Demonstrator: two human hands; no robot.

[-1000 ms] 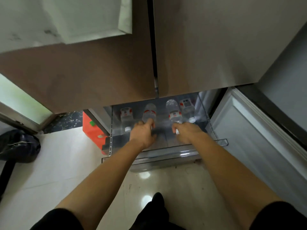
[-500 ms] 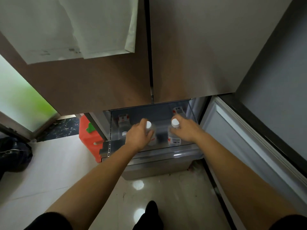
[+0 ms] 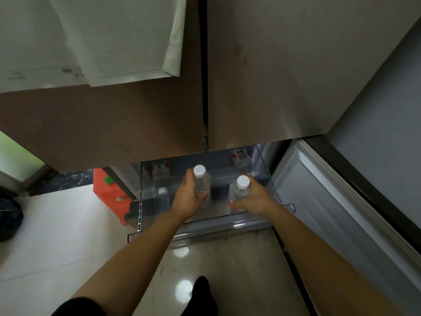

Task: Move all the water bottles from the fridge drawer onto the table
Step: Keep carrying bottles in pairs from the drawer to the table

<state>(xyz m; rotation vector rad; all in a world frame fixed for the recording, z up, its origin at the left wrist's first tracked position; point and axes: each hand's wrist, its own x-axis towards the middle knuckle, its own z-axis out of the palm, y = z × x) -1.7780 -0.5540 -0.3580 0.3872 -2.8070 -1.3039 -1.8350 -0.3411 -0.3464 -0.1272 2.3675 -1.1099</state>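
Note:
The clear fridge drawer (image 3: 205, 224) is pulled out below the two brown fridge doors. My left hand (image 3: 189, 199) grips a clear water bottle (image 3: 201, 181) with a white cap, held upright above the drawer. My right hand (image 3: 252, 199) grips a second white-capped bottle (image 3: 239, 190), also upright. Two more bottles with red and white labels lie in the drawer: one at the back left (image 3: 159, 171), one at the back right (image 3: 240, 157).
The open lower fridge door (image 3: 330, 201) stands to the right of the drawer. A red crate (image 3: 109, 192) sits on the floor left of the drawer. A dark bag (image 3: 9, 217) lies at the far left. My foot (image 3: 200, 295) rests on the glossy tile floor.
Both hands closed on bottles lying in the drawer, stood them upright and lifted them. The view has tilted up as my head rose.

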